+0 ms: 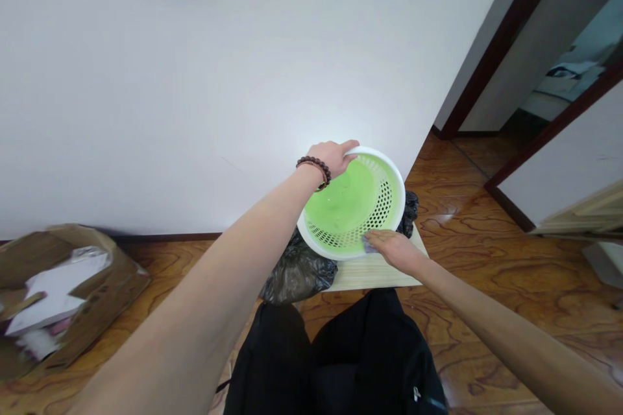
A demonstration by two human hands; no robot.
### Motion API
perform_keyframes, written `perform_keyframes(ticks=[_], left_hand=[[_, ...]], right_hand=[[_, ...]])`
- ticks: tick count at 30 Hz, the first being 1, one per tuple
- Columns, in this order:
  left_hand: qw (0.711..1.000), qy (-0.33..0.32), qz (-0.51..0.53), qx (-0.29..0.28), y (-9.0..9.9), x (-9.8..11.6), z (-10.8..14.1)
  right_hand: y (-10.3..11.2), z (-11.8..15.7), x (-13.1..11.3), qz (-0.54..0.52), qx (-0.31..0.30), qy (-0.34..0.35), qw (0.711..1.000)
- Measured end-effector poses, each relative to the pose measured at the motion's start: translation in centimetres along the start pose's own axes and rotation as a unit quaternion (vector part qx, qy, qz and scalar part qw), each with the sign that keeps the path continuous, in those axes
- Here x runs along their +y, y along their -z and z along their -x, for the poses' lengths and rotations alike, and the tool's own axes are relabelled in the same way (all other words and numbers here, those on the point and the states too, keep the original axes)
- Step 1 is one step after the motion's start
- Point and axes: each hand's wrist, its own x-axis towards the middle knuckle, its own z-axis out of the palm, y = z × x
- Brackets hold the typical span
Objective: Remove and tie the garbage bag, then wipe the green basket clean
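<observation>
A round plastic basket (401, 189), green inside with a white rim and perforated sides, is tilted toward me in the middle of the view. At its far left edge my left hand (333, 157), with a beaded bracelet at the wrist, is closed on the rim. My right hand (395, 249) is at the near right edge, its fingers pressing a small greyish cloth (368, 245) against the inside of the basket. Under the basket are a black plastic bag (302, 274) and a pale wooden surface (377, 273).
A white wall (195, 91) rises directly behind the basket. An opened cardboard box (124, 279) with white packaging sits on the wooden floor (462, 279) at left. To the right is a doorway with a dark red frame (506, 45). My black-clothed legs (379, 343) are close below.
</observation>
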Motion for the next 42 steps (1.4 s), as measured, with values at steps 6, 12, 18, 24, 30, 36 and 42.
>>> perform_keyframes(ticks=[6, 12, 18, 24, 30, 36, 42], left_hand=[[1.000, 0.012, -0.011, -0.002, 0.2, 0.4, 0.1], [1.000, 0.015, -0.026, 0.004, 0.3, -0.1, 0.5], [1.000, 0.012, -0.020, 0.004, 0.3, -0.2, 0.6], [1.000, 0.005, -0.005, 0.011, 0.1, 0.9, -0.1], [1.000, 0.011, -0.019, 0.016, 0.2, 0.9, 0.1], [1.000, 0.010, -0.028, 0.009, 0.2, 0.0, 0.6], [1.000, 0.016, -0.011, 0.004, 0.2, 0.7, 0.3]], right_hand=[[-3.3, -2.4, -6.1, -0.119, 0.093, -0.093, 0.984], [-4.2, -5.2, -9.7, -0.179, 0.137, -0.093, 0.970], [-2.5, -0.9, -3.5, -0.105, 0.073, -0.003, 0.992], [-2.5, -0.8, -4.2, -0.096, 0.089, -0.046, 0.990], [-4.0, -5.2, -9.8, -0.163, 0.148, -0.122, 0.968], [-2.9, -3.2, -6.8, -0.143, 0.085, -0.022, 0.986], [-1.8, -0.1, -3.1, -0.099, 0.065, -0.029, 0.992]])
